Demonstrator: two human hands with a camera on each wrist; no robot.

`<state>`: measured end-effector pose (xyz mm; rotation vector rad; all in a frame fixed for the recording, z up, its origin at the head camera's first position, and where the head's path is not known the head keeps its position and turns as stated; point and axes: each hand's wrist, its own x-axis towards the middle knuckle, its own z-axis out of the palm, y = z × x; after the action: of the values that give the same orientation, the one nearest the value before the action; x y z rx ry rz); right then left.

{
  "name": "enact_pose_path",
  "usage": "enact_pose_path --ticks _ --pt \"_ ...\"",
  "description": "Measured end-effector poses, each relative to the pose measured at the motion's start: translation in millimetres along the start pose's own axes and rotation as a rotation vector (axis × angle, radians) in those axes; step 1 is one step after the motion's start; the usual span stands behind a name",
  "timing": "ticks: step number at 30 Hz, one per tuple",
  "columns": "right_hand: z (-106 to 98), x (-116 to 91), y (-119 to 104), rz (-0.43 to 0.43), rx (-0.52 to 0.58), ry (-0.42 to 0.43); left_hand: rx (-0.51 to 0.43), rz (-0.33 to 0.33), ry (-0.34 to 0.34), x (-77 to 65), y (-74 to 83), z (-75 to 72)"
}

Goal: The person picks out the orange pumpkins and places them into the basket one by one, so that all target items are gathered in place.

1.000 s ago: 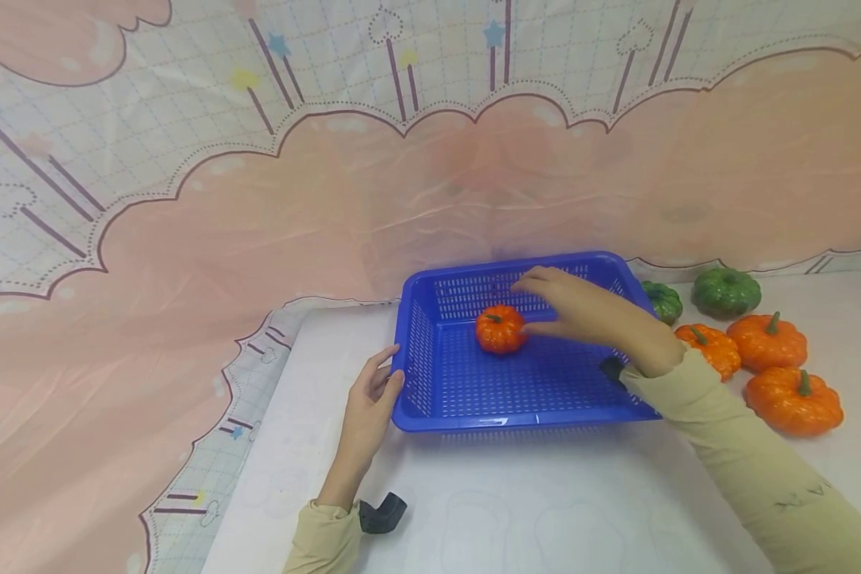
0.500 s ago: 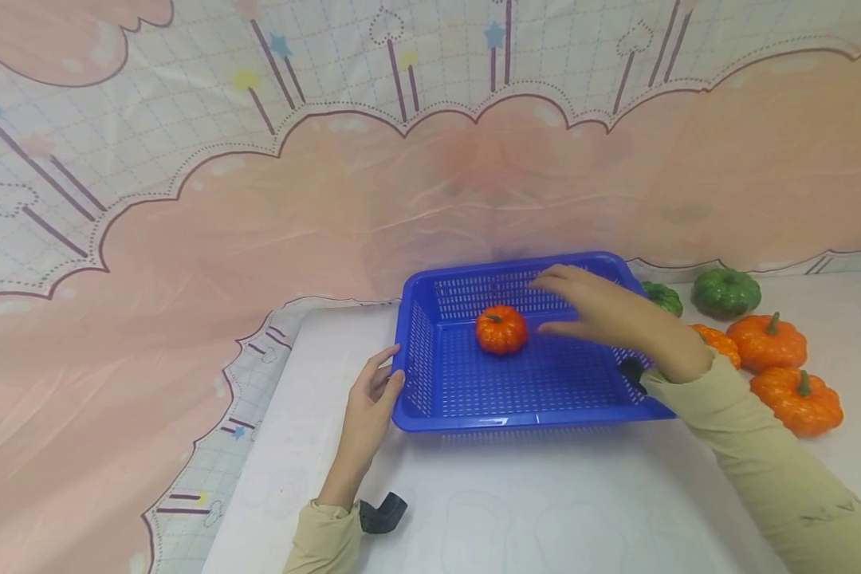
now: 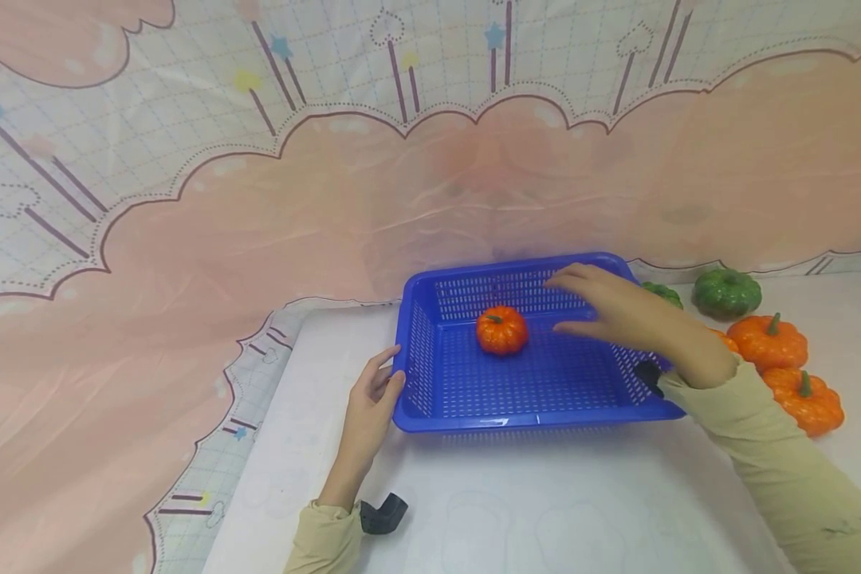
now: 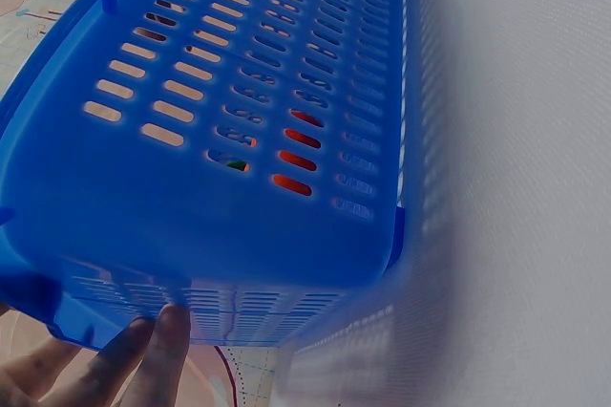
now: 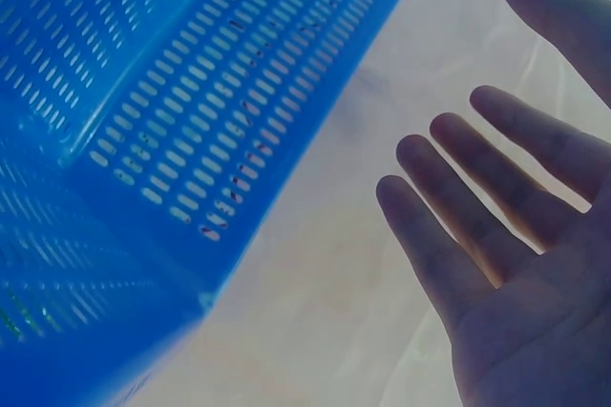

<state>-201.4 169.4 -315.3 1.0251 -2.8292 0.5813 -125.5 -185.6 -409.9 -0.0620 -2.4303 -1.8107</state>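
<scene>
In the head view a blue plastic basket (image 3: 524, 421) with slotted walls stands on the white table. One small orange pumpkin (image 3: 501, 330) with a green stem sits inside it, left of the middle. My left hand (image 3: 365, 406) touches the basket's left end with extended fingers; the left wrist view shows fingertips (image 4: 172, 323) against the slotted wall. Over the basket's right half is my right hand (image 3: 617, 312), holding nothing, its thumb and fingers spread apart. The right wrist view shows the same straight fingers (image 5: 420, 182), palm visible, beside the blue rim.
Right of the basket lie more pumpkins: a green one (image 3: 726, 292), an orange one (image 3: 769, 341), another orange one (image 3: 811, 402), and others partly hidden by the right arm and basket. A patterned pink curtain (image 3: 430, 199) hangs behind the table.
My right hand has drawn away from the pumpkin in the basket, moving to the right, with its fingers still spread. The left hand, basket and pumpkin stay in place.
</scene>
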Motion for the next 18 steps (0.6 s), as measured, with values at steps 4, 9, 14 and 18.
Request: enact_pose_path --ticks 4,9,14,18 --pt "-0.5 -3.6 2.9 0.017 -0.004 0.015 0.005 -0.001 0.002 -0.2 0.7 0.2" --pt "-1.7 -9.4 6.9 0.034 -0.005 0.027 0.009 -0.002 0.001 -0.7 1.6 0.4" --pt "-3.2 -15.0 10.6 0.029 0.004 0.045 0.005 -0.001 0.0 -0.4 2.0 0.6" --pt "-4.2 -17.9 13.3 0.022 0.017 0.061 0.002 -0.001 0.001 0.1 1.8 0.7"
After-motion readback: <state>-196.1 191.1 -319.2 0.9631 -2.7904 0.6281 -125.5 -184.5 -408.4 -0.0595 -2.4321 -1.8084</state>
